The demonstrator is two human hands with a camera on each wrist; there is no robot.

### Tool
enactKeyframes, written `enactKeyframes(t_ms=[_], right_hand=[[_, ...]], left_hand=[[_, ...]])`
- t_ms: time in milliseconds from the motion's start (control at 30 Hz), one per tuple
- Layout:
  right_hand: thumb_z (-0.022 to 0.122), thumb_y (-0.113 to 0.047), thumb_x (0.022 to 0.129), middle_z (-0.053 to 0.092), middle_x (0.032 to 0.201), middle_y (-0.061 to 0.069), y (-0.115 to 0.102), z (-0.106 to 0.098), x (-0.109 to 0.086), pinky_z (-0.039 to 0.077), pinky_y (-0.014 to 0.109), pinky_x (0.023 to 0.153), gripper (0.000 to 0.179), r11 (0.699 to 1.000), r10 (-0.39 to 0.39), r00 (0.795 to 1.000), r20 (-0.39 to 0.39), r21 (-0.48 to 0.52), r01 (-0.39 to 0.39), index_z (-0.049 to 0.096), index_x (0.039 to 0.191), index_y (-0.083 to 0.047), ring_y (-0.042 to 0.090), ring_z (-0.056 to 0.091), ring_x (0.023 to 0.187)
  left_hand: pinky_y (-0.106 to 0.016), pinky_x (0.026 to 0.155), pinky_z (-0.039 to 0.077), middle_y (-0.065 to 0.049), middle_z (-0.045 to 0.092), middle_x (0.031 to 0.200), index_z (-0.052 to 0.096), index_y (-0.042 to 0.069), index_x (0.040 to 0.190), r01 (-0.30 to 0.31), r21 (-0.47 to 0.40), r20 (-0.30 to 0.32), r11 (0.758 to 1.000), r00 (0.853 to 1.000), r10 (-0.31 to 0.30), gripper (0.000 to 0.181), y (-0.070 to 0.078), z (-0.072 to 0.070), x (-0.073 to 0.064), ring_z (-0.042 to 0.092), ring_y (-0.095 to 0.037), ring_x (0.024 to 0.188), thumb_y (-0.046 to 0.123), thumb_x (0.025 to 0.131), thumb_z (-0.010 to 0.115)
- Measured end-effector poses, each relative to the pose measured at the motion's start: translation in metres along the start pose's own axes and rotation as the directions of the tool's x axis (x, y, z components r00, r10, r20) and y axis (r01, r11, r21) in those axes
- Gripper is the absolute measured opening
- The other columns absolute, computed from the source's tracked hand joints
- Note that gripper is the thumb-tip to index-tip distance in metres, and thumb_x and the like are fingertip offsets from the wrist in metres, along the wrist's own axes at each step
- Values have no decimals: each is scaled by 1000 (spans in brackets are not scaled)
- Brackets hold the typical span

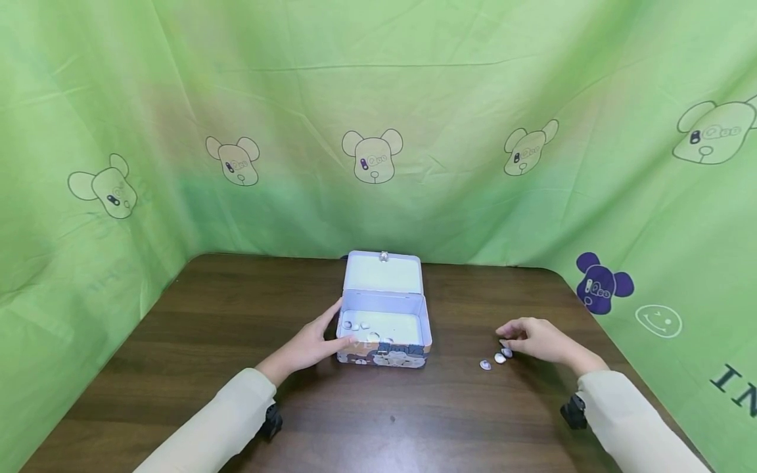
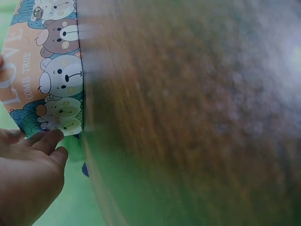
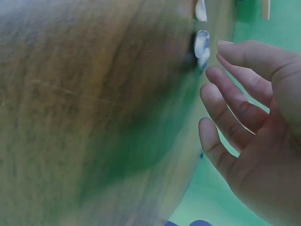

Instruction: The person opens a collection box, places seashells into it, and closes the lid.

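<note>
An open tin box [image 1: 384, 358] with cartoon bears on its front stands on the table, its white-lined lid [image 1: 383, 272] tipped back. Several small pale pieces [image 1: 365, 325], like shells, lie inside it. My left hand [image 1: 307, 345] holds the box at its left side, thumb over the front rim; in the left wrist view, fingers [image 2: 49, 141] touch the end wall. To the right, my right hand [image 1: 541, 338] hovers over a few more shell-like pieces [image 1: 499, 358]. The right wrist view has its thumb and fingers apart beside a shiny piece [image 3: 201, 44], pinching nothing.
A brown wooden table [image 1: 378, 414] carries everything. Green cloth [image 1: 378, 217] printed with bear heads hangs behind it and along both sides. Dark wrist cameras [image 1: 573, 412] are strapped at both sleeves.
</note>
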State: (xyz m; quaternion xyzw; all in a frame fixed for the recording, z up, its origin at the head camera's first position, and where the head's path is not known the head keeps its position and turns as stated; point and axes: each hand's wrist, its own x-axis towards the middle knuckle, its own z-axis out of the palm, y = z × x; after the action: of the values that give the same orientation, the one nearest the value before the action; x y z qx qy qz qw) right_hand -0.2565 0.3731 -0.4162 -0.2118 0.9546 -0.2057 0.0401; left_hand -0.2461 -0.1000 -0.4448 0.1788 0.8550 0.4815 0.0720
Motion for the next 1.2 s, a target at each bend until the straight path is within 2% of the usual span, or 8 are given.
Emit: enactKeyframes(t_ms=[133, 533, 1200], right_hand=[[74, -16, 88, 74, 100, 2, 2, 4, -1, 51, 41, 80, 23, 1000, 6, 1000, -18, -6, -6, 75, 108, -5, 20, 65, 94], [77, -11, 86, 72, 93, 0, 2, 8, 0, 50, 41, 77, 22, 1000, 13, 1000, -28, -4, -13, 75, 106, -2, 22, 65, 89], [74, -12, 88, 73, 99, 6, -7, 0, -1, 51, 46, 82, 21, 1000, 9, 999, -51, -10, -10, 75, 107, -1, 27, 66, 95]], left_hand=[[-58, 113, 26, -7, 22, 164, 14, 25, 163, 0, 1, -1, 1000, 1000, 0, 89, 0, 0, 0, 22, -32, 148, 39, 95, 70], [-58, 113, 26, -7, 21, 164, 15, 24, 163, 5, -3, 1, 1000, 1000, -5, 89, 2, 0, -2, 22, -32, 148, 39, 95, 70], [-59, 113, 26, -8, 21, 164, 14, 24, 163, 10, 4, 2, 1000, 1000, -10, 90, 4, 0, -2, 22, -32, 148, 39, 94, 70]])
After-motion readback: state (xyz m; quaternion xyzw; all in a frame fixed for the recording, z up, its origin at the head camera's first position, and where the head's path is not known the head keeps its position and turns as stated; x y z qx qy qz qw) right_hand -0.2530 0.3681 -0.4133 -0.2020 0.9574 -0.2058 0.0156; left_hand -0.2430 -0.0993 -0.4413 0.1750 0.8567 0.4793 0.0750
